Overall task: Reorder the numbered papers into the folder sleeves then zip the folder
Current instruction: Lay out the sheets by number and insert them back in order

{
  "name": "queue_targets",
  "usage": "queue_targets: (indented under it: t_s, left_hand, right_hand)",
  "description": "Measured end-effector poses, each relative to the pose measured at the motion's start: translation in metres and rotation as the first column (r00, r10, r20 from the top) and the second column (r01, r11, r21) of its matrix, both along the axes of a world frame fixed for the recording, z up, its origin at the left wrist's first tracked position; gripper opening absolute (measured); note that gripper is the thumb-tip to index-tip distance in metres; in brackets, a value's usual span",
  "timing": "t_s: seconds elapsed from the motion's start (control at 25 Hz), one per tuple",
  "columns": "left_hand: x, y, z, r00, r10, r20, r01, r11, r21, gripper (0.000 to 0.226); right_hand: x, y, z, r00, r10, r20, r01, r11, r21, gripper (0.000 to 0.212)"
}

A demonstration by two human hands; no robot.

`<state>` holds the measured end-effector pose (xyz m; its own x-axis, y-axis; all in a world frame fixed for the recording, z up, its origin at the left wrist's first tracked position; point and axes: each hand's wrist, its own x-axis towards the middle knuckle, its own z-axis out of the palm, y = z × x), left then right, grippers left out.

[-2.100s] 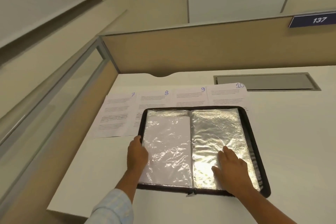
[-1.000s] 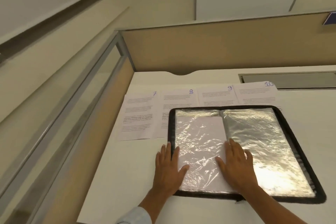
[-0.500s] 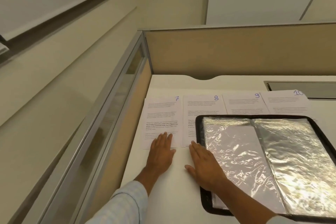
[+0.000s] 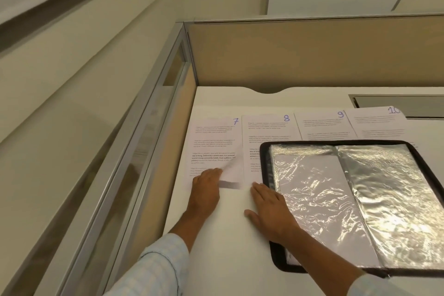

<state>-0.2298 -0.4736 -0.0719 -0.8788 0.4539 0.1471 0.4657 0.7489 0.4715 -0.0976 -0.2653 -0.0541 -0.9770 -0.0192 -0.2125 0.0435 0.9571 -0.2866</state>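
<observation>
Desk (image 4: 216, 235): four sheets in a row, left to right: paper 7 (image 4: 213, 142), paper 8 (image 4: 266, 132), paper 9 (image 4: 322, 127), paper 10 (image 4: 377, 122). The open folder (image 4: 264, 158) lies nearer, to the right, over the near parts of 8, 9 and 10. Left hand (image 4: 205, 190) on the near edge of paper 7. Right hand (image 4: 271, 211) flat on the desk, against the folder's left rim. Partition (image 4: 312, 55) behind the desk; desk hatch (image 4: 396, 106) behind paper 10.
</observation>
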Motion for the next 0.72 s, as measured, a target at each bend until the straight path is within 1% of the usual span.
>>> queue_targets:
  t_s: [0.04,0.12,0.24,0.28,0.32,0.36,0.4,0.44,0.48,0.52,0.56,0.6,0.64,0.68,0.72]
  left_hand:
    - [0.003,0.0,0.003,0.998,0.059,0.037,-0.062,0.994,0.087,0.037]
    - [0.017,0.002,0.018,0.983,0.149,0.107,-0.168,0.965,0.203,0.033]
    - [0.046,0.005,0.037,0.986,0.151,0.069,-0.165,0.94,0.298,0.035]
    - [0.056,0.007,0.039,0.989,0.136,0.058,-0.148,0.936,0.319,0.037]
    - [0.065,0.008,0.039,0.991,0.122,0.055,-0.134,0.934,0.33,0.041]
    - [0.073,0.009,0.036,0.993,0.105,0.049,-0.115,0.936,0.331,0.044]
    - [0.08,0.011,0.031,0.996,0.085,0.031,-0.09,0.943,0.321,0.046]
    - [0.087,0.013,0.025,0.998,0.061,0.0,-0.058,0.952,0.3,0.047]
    - [0.094,0.017,0.021,0.999,0.036,-0.034,-0.025,0.961,0.274,0.048]
    - [0.102,0.021,0.019,0.998,0.012,-0.061,0.003,0.969,0.246,0.051]
    - [0.11,0.025,0.016,0.996,-0.013,-0.084,0.031,0.976,0.217,0.052]
    - [0.117,0.028,0.016,0.994,-0.036,-0.103,0.055,0.98,0.19,0.051]
    - [0.123,0.032,0.015,0.991,-0.062,-0.121,0.081,0.984,0.157,0.048]
    - [0.129,0.035,0.014,0.987,-0.091,-0.136,0.107,0.987,0.117,0.045]
    - [0.135,0.038,0.015,0.984,-0.118,-0.135,0.13,0.988,0.08,0.043]
  right_hand:
    - [0.0,0.0,0.001,1.0,-0.013,-0.002,0.013,1.0,0.001,0.092]
    - [-0.001,-0.002,0.009,0.998,-0.057,-0.006,0.057,0.998,-0.041,0.096]
    - [-0.007,-0.003,0.015,0.994,-0.106,-0.023,0.101,0.982,-0.159,0.1]
    - [-0.01,-0.003,0.016,0.991,-0.127,-0.036,0.117,0.97,-0.211,0.098]
    - [-0.012,-0.003,0.019,0.986,-0.163,-0.043,0.143,0.942,-0.302,0.093]
    - [-0.013,-0.003,0.024,0.979,-0.202,-0.039,0.167,0.891,-0.422,0.085]
    - [-0.014,-0.004,0.029,0.97,-0.243,-0.023,0.191,0.815,-0.547,0.075]
    - [-0.015,-0.005,0.037,0.956,-0.292,-0.002,0.217,0.712,-0.668,0.065]
    - [-0.018,-0.006,0.049,0.932,-0.359,0.044,0.258,0.575,-0.777,0.056]
    - [-0.021,-0.004,0.059,0.896,-0.424,0.131,0.32,0.412,-0.853,0.049]
    - [-0.024,-0.001,0.068,0.853,-0.465,0.238,0.386,0.254,-0.887,0.044]
    - [-0.025,0.004,0.075,0.809,-0.488,0.329,0.443,0.136,-0.886,0.037]
    - [-0.026,0.012,0.078,0.772,-0.509,0.382,0.488,0.089,-0.868,0.026]
    - [-0.024,0.021,0.079,0.747,-0.526,0.406,0.521,0.085,-0.849,0.016]
    - [-0.02,0.03,0.079,0.736,-0.539,0.411,0.546,0.112,-0.83,0.012]
